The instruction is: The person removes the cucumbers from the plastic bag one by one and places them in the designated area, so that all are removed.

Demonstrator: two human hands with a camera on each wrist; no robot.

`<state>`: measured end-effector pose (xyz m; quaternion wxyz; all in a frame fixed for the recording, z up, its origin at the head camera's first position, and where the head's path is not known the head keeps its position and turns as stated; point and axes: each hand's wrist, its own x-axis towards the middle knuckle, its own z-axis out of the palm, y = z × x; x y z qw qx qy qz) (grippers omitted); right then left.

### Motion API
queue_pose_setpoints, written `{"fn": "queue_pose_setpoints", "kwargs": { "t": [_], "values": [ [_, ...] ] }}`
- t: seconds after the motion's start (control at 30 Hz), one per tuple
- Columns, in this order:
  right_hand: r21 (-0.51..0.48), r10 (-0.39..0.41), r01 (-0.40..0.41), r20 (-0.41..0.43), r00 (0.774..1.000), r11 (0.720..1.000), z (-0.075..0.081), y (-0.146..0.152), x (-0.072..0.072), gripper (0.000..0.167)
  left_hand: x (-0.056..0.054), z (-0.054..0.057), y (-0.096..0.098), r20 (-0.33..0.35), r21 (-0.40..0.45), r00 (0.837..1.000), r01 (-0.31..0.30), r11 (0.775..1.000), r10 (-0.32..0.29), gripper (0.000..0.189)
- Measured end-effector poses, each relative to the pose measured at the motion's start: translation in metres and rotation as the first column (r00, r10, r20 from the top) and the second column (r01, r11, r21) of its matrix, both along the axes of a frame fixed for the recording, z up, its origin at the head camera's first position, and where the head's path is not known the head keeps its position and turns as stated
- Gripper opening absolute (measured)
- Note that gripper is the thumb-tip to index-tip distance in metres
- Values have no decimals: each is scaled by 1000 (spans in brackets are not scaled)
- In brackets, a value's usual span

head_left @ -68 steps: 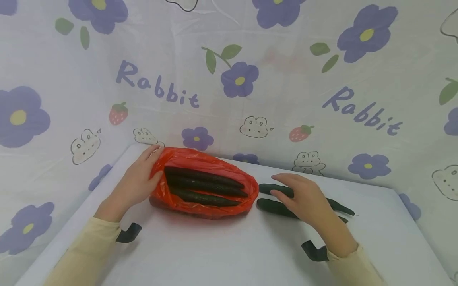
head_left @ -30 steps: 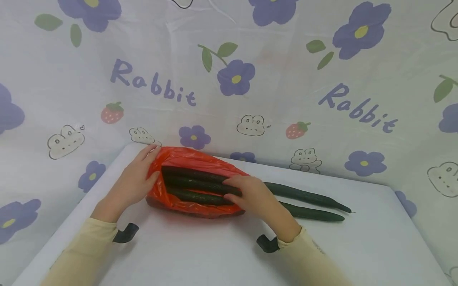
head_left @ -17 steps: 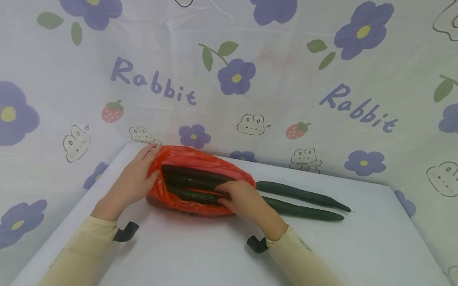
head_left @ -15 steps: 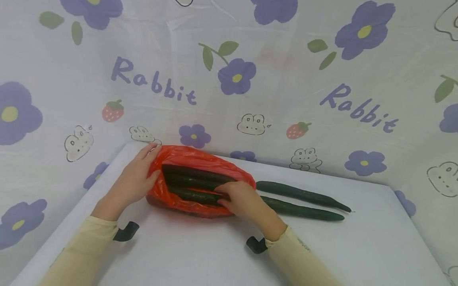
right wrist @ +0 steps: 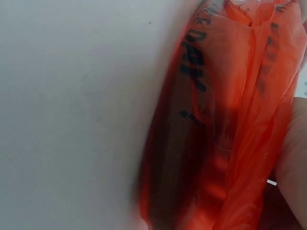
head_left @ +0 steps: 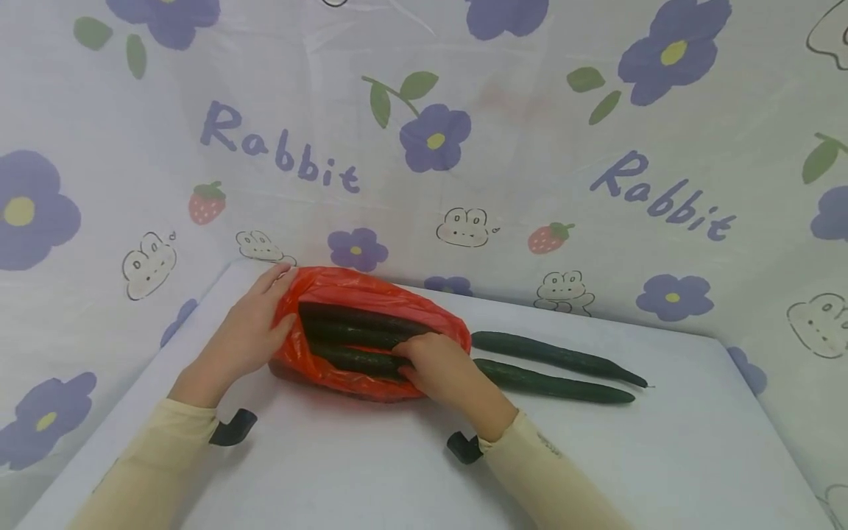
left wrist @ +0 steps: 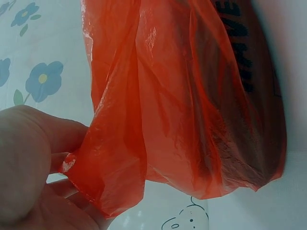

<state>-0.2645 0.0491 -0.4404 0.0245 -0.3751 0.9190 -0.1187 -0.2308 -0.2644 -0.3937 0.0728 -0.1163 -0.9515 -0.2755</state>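
Note:
A red plastic bag [head_left: 391, 289] lies at the back of the white table with its mouth spread, and several dark green cucumbers [head_left: 358, 359] lie inside. At the bag's left end my left hand [head_left: 246, 331] holds the rim; in the left wrist view, the left hand [left wrist: 29, 163] has the bag's edge [left wrist: 115, 158] between thumb and fingers. My right hand [head_left: 440, 372] reaches over the bag's right end, its thumb and fingers gripping the front cucumber. In the right wrist view, the bag [right wrist: 249, 105] hides the fingertips of the right hand [right wrist: 293, 163].
Two more cucumbers lie side by side on the table right of the bag, a rear one [head_left: 563, 353] and a front one [head_left: 556, 383]. The white tabletop [head_left: 371, 471] meets a patterned cloth [head_left: 530, 147] behind. A short black piece [head_left: 465, 447] sticks out at the right sleeve.
My right hand has moved left from above the two loose cucumbers into the bag's mouth, then slightly farther left. My left hand keeps its place at the rim.

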Motion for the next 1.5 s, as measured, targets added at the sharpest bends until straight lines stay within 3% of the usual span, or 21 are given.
{"fn": "queue_pose_setpoints", "kwargs": {
  "t": [0.53,0.93,1.13,1.37,1.5],
  "values": [
    [146,-70,81,-81,994,986,-3,-19,-5,19,-2,1,-3,7,-8,1000,-3,1000,3,76],
    [177,-66,84,-106,992,981,1,-23,1,12,-3,-1,-5,1,-5,1000,4,1000,-4,76],
    [172,-64,92,-164,984,981,-1,-24,2,12,-2,-3,-6,-6,1,1000,17,1000,-17,76],
    [166,-114,146,-187,976,975,3,-24,2,9,-2,-3,-6,-7,-2,1000,16,1000,-16,76],
    [157,-140,177,-218,966,972,10,-22,2,15,-3,-2,-6,-12,-2,1000,17,1000,-17,75]
  ]
}}
